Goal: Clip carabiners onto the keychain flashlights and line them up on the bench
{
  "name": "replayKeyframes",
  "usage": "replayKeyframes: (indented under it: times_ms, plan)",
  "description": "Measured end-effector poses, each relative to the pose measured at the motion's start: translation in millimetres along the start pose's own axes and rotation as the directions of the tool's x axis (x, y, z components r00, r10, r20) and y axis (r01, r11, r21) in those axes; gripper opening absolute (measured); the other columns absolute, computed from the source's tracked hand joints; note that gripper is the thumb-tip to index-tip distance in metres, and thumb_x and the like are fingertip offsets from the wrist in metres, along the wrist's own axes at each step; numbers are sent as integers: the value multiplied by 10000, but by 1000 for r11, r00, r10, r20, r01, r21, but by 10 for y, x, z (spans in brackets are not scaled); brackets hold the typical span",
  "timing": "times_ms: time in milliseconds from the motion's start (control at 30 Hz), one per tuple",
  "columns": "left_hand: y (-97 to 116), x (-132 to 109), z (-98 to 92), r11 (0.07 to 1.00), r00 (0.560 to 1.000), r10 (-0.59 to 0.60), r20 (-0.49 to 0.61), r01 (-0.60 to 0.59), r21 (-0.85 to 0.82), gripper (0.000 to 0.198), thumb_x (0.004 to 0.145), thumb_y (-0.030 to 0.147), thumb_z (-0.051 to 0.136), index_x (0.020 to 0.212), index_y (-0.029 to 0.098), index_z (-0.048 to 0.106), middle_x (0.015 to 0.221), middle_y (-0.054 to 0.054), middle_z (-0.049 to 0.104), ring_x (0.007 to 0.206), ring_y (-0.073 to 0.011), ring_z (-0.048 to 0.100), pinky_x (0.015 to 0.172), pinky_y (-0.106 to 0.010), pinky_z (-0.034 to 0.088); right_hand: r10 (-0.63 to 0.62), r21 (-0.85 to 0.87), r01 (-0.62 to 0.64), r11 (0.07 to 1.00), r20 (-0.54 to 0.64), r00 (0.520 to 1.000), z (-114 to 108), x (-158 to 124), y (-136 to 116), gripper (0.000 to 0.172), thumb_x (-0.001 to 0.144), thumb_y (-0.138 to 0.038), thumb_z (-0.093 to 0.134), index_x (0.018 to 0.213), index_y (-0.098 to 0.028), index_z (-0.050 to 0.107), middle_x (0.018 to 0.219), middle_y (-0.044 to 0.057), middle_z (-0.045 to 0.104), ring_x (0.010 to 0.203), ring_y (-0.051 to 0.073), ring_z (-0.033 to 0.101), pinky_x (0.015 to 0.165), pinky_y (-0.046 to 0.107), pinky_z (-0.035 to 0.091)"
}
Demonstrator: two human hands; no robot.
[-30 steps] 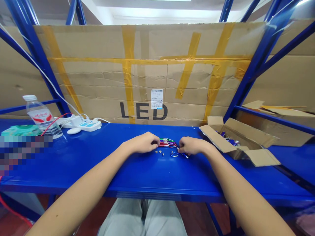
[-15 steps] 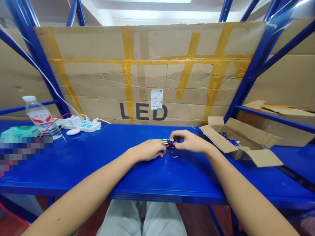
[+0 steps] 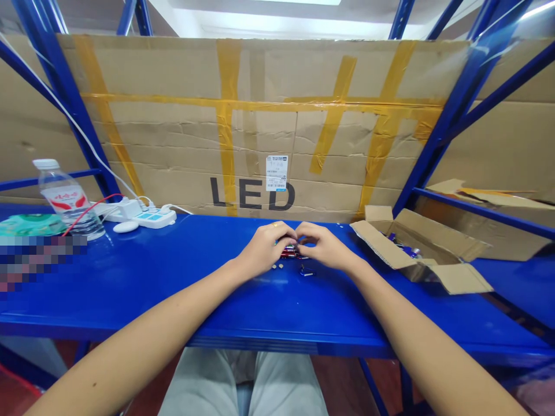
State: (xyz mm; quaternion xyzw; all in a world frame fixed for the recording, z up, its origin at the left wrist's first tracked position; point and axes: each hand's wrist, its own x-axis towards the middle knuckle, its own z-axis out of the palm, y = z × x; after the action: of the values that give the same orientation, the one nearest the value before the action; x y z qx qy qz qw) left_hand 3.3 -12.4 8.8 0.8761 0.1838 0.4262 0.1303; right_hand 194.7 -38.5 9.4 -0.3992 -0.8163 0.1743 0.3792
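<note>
From here I see the room is bright; white light comes from the ceiling lamp (image 3: 303, 2). The desk (image 3: 130, 289) carries soft, pale reflections, while underneath is dimmer. The small shiny pieces (image 3: 288, 253) look blurred. Edges are stretched, and a mosaic patch (image 3: 43, 260) hides the left part.

Shiny tubes (image 3: 288, 253), mostly red where visible, are laid side by side just below the centre of the frame, partly hidden, with two small pale discs (image 3: 281, 266) set close together slightly lower and a blue clip (image 3: 307, 273) with a silvery bar laid farther right.
</note>
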Motion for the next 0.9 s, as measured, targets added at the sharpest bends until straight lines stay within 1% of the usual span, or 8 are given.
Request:
replayKeyframes:
  times_ms: [133,300,400,467,533,567,700,900]
  plan:
    - [15,-4,26,1000,1000,-24,0,24,16,123,861,124,550,803,169,649,822,-36,647,817,-150,590,787,-282,459,16,12,-15,1000,-33,999,7,-1,8,124,717,-126,567,807,-182,633,862,22,591,810,150,583,753,290,500]
    - [2,17,59,953,963,-267,-23,261,-152,78,836,215,584,843,151,628,807,-28,643,734,-138,580,682,-254,467,36,72,-33,997,-46,998,19,-5,32,132,700,-130,565,802,-191,623,887,23,585,860,165,596,787,314,520]
    - [-61,26,-32,951,957,-289,19,289,-110,129,875,226,511,852,149,614,821,-30,659,753,-143,590,706,-258,468,52,103,-48,994,-35,998,15,-8,51,188,674,-108,543,819,-197,625,910,25,579,888,171,598,796,323,528]
    - [-102,18,-122,972,962,-228,147,217,87,127,861,186,503,829,157,622,792,-28,652,740,-154,586,710,-272,457,58,106,-54,993,-33,998,9,-10,69,210,660,-93,528,815,-198,624,924,26,576,898,170,596,803,323,530]
    - [-117,-4,-184,973,945,-94,313,22,228,133,858,164,502,856,165,636,854,-44,657,801,-174,596,752,-294,454,65,113,-61,992,-30,997,4,-12,91,212,659,-87,524,812,-196,621,941,26,574,904,166,593,815,322,528]
    - [-109,-17,-192,968,942,-46,333,-41,249,152,873,160,485,891,167,636,894,-53,657,828,-177,601,772,-300,456,66,118,-63,991,-25,998,3,-12,102,204,664,-89,529,814,-194,619,943,26,574,902,163,592,821,323,526]
    - [-3,-60,-81,956,976,122,179,-164,243,175,917,176,442,1013,166,588,972,-86,628,898,-186,597,807,-318,484,41,129,-39,991,-13,999,-3,-10,136,134,707,-113,554,806,-183,609,908,16,568,867,152,579,826,320,516]
    - [117,-80,78,904,924,378,-64,-353,242,227,870,86,449,1083,158,486,1086,-142,520,1092,-236,530,918,-412,503,19,104,-9,995,-94,995,0,-3,115,67,731,-146,591,788,-181,596,885,6,568,843,144,561,803,296,495]
